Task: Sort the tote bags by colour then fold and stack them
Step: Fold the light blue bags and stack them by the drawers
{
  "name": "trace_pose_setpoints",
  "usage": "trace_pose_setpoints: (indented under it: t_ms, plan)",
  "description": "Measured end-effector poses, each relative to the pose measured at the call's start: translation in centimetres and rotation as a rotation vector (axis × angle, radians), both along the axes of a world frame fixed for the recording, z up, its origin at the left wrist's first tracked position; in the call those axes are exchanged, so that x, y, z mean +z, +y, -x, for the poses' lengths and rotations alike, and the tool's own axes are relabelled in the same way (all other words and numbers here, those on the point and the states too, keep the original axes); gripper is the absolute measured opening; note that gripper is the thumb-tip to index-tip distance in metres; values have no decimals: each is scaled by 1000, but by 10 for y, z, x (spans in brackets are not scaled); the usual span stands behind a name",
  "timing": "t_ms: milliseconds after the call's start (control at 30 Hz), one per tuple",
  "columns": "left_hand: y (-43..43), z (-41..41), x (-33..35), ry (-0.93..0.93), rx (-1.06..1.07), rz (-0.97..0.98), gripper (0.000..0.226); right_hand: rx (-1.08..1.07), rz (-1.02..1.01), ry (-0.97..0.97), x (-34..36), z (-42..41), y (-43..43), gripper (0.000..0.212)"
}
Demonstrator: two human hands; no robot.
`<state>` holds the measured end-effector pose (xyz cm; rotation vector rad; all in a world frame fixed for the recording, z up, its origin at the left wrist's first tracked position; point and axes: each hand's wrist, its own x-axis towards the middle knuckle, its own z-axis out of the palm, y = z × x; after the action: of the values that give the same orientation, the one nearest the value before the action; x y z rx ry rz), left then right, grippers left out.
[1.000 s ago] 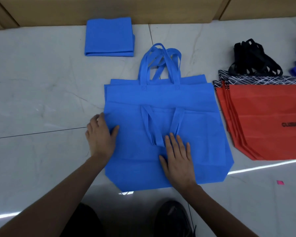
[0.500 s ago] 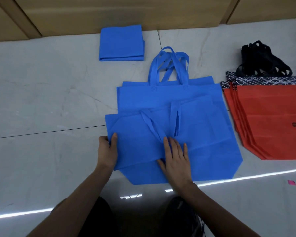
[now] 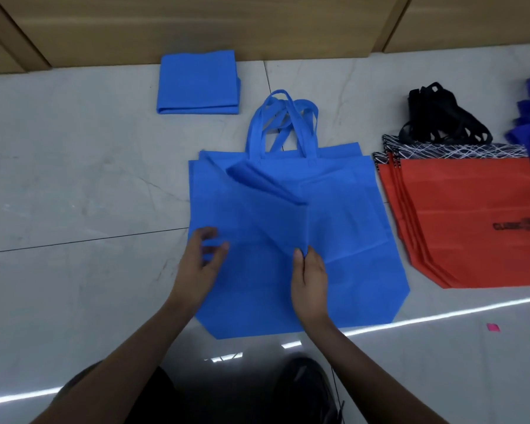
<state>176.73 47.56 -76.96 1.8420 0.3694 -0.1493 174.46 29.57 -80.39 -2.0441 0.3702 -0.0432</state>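
Marble floor point(image 3: 74, 179), right fingers point(image 3: 312, 259) pinching blue tote point(image 3: 266, 221), left fingers point(image 3: 208, 233) spread, red totes point(image 3: 471, 203), print point(image 3: 519, 224) blurred

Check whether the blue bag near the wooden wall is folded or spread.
Folded: the blue bag is a compact square, layered edges showing.

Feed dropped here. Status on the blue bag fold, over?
Left hand open over blue bag. Right hand pinches its raised fold. Red bags lie to the right; nothing in the way.
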Motion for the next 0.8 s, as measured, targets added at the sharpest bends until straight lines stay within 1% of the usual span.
trace_pose_setpoints:
  t_ms: [33,100,133,167,233,267,333,367,400,433,467,500,533,567,600,633,667,700,733,800]
  plan:
    - [-8,-1,2,-52,-82,-24,37,-37,-42,5,-1,1,1,48]
    - [-27,-5,7,-101,-222,-21,68,-41,-90,9,-1,2,1,32]
    - [-37,-7,8,-106,-278,-14,81,-8,-80,12,0,4,0,29]
    - [-47,-10,9,-103,-314,-15,90,42,-59,26,0,4,-2,35]
    - [-65,-15,10,-110,-328,-2,97,156,-31,39,1,4,-6,51]
    - [-72,-17,10,-114,-324,17,98,211,-28,35,0,4,-10,51]
    - [-82,-19,6,-132,-350,31,95,294,-66,54,4,8,-21,42]
    - [-85,-20,5,-144,-382,25,91,314,-110,76,8,13,-26,44]
    - [-87,-22,1,-151,-415,9,86,282,-184,107,13,18,-32,49]
    - [-88,-23,-2,-156,-447,-17,82,195,-289,121,16,22,-40,52]
    - [-90,-25,-7,-158,-477,-53,80,67,-390,93,20,23,-48,53]
    - [-91,-27,-12,-165,-505,-96,80,-82,-475,16,22,20,-59,53]
    - [-92,-29,-17,-172,-532,-145,81,-249,-547,-58,27,14,-71,48]
    - [-94,-30,-21,-180,-562,-202,84,-409,-622,-110,32,5,-84,38]
    - [-95,-31,-25,-184,-594,-267,88,-536,-680,-128,39,-5,-97,31]
    - [-96,-32,-28,-182,-625,-334,93,-611,-684,-130,45,-12,-107,30]
    - [-97,-33,-31,-180,-650,-400,96,-632,-629,-118,49,-18,-117,32]
    - [-97,-34,-33,-180,-673,-464,96,-606,-517,-95,50,-22,-124,36]
    - [-97,-35,-36,-184,-694,-524,92,-540,-318,-55,48,-26,-128,42]
    - [-96,-37,-38,-199,-736,-614,84,-305,202,12,38,-35,-132,50]
